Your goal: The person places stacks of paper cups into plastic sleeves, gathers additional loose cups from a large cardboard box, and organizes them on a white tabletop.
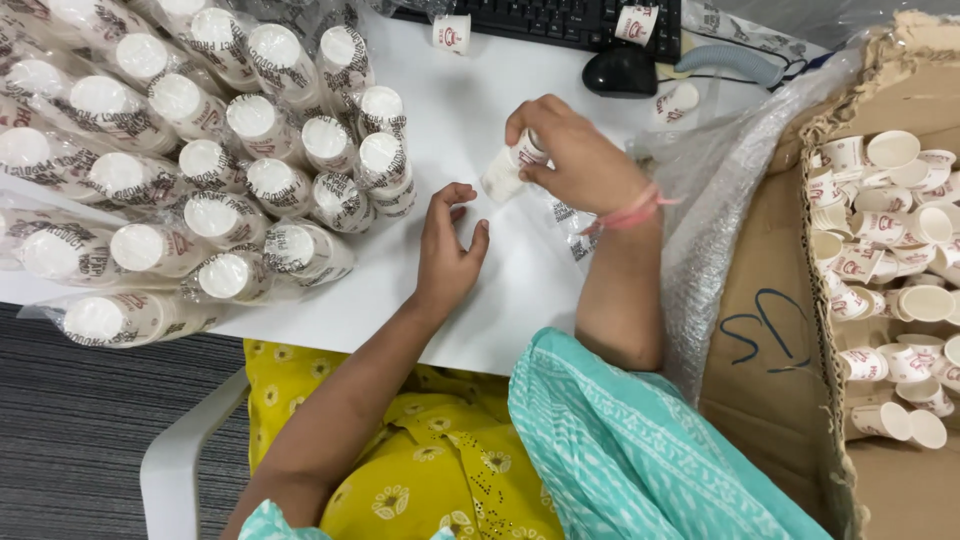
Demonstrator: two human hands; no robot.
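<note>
White paper cups (512, 168) sit in your right hand (575, 160), a short stack held tilted above the white table (520, 290), fingers curled closed around it near the far middle of the tabletop. Your left hand (447, 250) rests on the table just near of the stack, empty, fingers loosely bent and half open, thumb apart. To the left lie bagged sleeves of cups (200, 160), piled on their sides. On the right, a cardboard box (780, 340) lined with clear plastic holds loose cups (890, 230). At the far edge sit a black keyboard (540, 20) and a black mouse (620, 72).
</note>
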